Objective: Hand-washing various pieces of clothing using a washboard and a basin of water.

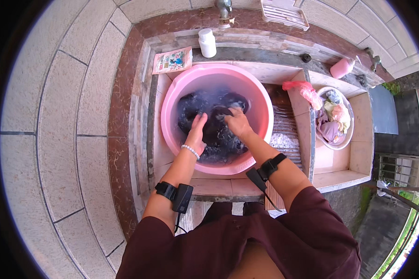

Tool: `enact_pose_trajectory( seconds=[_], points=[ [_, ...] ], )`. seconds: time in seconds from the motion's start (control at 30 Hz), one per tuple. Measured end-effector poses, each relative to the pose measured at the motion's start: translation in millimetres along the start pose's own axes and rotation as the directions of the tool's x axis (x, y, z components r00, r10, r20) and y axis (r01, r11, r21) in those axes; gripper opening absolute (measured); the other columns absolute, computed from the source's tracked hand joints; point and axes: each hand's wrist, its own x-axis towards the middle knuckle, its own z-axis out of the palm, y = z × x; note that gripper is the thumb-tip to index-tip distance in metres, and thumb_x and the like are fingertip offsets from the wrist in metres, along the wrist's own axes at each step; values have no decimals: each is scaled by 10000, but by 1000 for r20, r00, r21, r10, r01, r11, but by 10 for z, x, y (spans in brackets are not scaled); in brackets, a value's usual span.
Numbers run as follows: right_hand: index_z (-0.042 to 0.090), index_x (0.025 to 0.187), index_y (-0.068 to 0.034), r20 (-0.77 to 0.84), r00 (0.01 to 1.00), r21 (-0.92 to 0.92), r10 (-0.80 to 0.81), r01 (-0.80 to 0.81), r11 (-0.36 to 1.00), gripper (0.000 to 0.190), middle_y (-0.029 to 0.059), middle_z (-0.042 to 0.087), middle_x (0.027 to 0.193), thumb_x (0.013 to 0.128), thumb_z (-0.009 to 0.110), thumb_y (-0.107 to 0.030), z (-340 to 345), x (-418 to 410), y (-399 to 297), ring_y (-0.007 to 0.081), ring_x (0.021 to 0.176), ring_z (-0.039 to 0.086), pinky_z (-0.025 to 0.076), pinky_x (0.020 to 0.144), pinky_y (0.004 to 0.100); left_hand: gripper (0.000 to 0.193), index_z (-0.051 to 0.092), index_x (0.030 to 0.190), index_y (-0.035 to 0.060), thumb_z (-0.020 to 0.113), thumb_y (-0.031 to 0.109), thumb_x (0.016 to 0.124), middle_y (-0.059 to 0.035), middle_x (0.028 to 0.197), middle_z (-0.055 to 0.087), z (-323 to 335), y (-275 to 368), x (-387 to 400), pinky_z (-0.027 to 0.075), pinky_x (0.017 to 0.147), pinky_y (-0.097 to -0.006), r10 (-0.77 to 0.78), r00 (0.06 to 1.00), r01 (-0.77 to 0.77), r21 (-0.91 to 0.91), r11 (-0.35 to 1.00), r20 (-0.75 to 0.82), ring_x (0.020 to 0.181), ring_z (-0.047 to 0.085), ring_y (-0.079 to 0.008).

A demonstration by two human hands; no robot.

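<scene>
A large pink plastic basin (168, 115) holds cloudy water and soaked dark cloth (216, 129) with suds on it. My right hand (237, 122) grips a raised fold of the cloth right of the basin's middle, its fingertips partly hidden. Just to the left, my left hand (197, 134) is over the wet cloth with its fingers extended and no cloth in its grasp. A beaded bracelet (191, 151) circles the left wrist.
The basin stands in a tiled sink beside a ribbed, sudsy washboard surface (286, 129). Behind it are a white bottle (207, 43), a printed pouch (173, 60) and a tap (224, 14). Rightward, a white basin (351, 122) holds clothes; a pink plastic bag (305, 92) drapes the divider.
</scene>
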Motion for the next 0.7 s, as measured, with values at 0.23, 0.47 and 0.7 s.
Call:
enact_pose_trajectory(
  seconds=[0.23,0.47,0.7],
  points=[
    [644,949,-8,-7,930,620,-366,291,729,237,141,561,999,874,612,-231,-3,-555,-851,292,978,525,404,900,343,560,601,1068,95,505,609,867,-96,959,648,-270,264,-86,540,758,-369,16,904,86,-218,972,427,826,646,-235],
    [586,878,9,-238,822,367,-517,569,736,220,151,490,801,866,614,-209,-22,-631,-1076,333,756,466,395,733,401,431,615,1013,80,558,489,890,-87,916,656,-123,437,-241,534,758,-356,34,862,26,-111,993,506,805,642,-231],
    [623,827,-18,-307,900,244,-308,388,889,212,210,627,799,835,595,-229,37,-416,-1117,410,759,604,484,696,472,327,631,983,62,584,376,903,-83,916,659,-376,386,221,531,771,-355,-159,874,199,-40,979,459,838,644,-222]
  ],
)
